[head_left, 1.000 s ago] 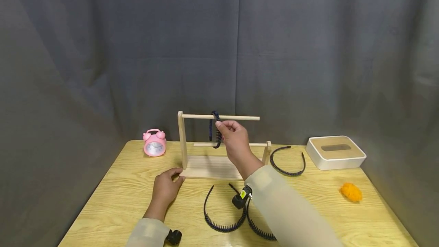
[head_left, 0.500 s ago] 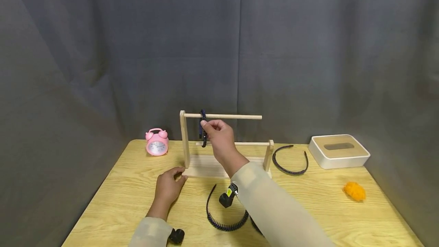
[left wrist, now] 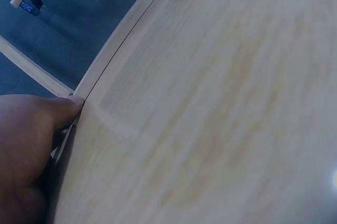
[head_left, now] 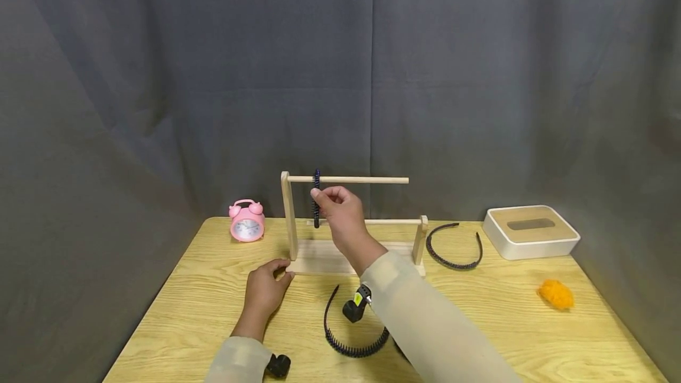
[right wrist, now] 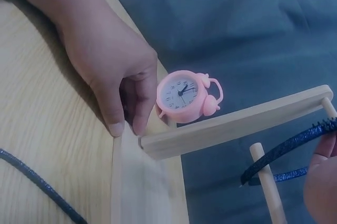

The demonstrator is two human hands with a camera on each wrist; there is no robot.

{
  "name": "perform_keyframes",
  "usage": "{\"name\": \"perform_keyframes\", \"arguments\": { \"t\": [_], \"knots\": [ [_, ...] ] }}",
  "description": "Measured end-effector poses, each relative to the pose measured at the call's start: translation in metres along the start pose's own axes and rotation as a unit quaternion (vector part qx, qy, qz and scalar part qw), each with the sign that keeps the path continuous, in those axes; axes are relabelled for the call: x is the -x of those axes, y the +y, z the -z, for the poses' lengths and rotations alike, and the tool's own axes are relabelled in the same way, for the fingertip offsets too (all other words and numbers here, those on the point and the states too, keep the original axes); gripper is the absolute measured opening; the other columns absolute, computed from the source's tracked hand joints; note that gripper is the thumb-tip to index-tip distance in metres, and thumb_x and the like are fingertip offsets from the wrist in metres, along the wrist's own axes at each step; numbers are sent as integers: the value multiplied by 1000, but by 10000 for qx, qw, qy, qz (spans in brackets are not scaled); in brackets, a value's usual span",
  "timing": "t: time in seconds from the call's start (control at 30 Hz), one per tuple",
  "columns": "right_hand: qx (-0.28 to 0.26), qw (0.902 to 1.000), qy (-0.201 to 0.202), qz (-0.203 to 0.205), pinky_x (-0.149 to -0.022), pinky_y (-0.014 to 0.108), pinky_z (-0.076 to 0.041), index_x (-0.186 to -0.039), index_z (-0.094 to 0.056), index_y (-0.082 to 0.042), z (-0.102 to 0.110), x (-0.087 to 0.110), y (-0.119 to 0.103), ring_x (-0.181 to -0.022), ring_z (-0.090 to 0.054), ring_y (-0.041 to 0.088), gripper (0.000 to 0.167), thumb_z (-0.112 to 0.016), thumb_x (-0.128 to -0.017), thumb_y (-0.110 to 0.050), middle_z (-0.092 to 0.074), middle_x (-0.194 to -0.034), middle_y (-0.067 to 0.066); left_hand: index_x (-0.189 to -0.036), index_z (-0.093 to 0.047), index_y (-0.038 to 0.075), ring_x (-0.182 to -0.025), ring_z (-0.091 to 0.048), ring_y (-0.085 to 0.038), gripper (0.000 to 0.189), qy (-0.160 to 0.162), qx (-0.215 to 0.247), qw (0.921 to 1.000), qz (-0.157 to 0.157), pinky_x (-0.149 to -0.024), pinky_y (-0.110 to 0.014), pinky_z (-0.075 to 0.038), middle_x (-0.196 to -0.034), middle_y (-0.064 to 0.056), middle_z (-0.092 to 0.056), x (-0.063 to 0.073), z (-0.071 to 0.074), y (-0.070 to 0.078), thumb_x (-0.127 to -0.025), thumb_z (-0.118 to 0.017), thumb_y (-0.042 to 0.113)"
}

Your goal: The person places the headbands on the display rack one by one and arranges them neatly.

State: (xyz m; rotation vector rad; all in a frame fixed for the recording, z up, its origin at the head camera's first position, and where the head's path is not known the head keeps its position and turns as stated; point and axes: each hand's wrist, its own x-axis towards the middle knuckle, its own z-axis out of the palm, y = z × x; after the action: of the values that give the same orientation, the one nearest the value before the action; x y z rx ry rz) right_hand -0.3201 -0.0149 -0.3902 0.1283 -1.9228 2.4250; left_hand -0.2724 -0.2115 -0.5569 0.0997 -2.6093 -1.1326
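On the wood-grain table (head_left: 175, 312), we see the left hand (head_left: 264, 289) pinching the wooden stand (head_left: 332, 257) at its left end, seemingly for steadiness; the right hand (head_left: 344, 217) closely pinches a toothed headband (head_left: 316, 214) hung leftward over the upper rod (head_left: 367, 180).

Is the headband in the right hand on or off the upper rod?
On: the head view shows the headband looped over the upper rod, the right hand pinching it below.

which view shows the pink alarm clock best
The right wrist view: the pink alarm clock appears largest there, with numerals visible. The head view shows it whole but small; the left wrist view doesn't show it.
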Motion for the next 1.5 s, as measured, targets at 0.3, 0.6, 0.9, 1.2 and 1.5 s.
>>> {"name": "perform_keyframes", "arguments": {
  "t": [0.3, 0.6, 0.9, 1.2, 1.5],
  "knots": [
    [-269, 9995, -169, -18, -104, 45, -61, -98, -68, -11, 53, 16, 0, -95, -69, 21, 17, -80, -103, -22, -69, -92, 2, -128, -81, 9, -126, -75, -33, 32, -154, 118, 9998, -28, -111, -52, -59, -129, -13, -80, 0, -5, 6, -97, -84, 17],
    [1289, 9905, -466, 120, -87, 28, -62, -107, -70, -4, 153, 73, 2, -91, -69, 17, 19, -78, -104, -21, -70, -95, 1, -130, -80, 8, -130, -72, -36, 33, -204, 46, 9998, 15, -114, -54, -57, -131, -14, -79, 0, 3, 8, -98, -84, 17],
    [4177, 8718, -2417, 840, -84, 28, -63, -98, -77, -22, 242, 142, 7, -92, -68, 5, 14, -86, -95, -32, -76, -98, -8, -133, -79, 9, -132, -71, -36, 35, -243, 38, 9997, 45, -115, -55, -56, -135, -14, -78, -2, 8, 4, -99, -83, 20],
    [4791, 8040, -3433, 789, -76, 23, -61, -102, -81, -28, 268, 164, 22, -90, -64, 1, 23, -91, -86, -15, -71, -101, -17, -132, -79, 8, -132, -71, -36, 34, -303, 21, 9995, 86, -116, -55, -55, -135, -14, -78, -2, 13, -3, -100, -82, 19],
    [4777, 7938, -3703, 674, -77, 21, -61, -100, -83, -28, 270, 160, 34, -90, -63, -5, 20, -94, -86, -19, -72, -99, -20, -130, -80, 7, -127, -74, -37, 33, -234, -35, 9997, 52, -112, -56, -57, -133, -15, -78, 0, 15, -11, -99, -82, 18]
  ]
}}
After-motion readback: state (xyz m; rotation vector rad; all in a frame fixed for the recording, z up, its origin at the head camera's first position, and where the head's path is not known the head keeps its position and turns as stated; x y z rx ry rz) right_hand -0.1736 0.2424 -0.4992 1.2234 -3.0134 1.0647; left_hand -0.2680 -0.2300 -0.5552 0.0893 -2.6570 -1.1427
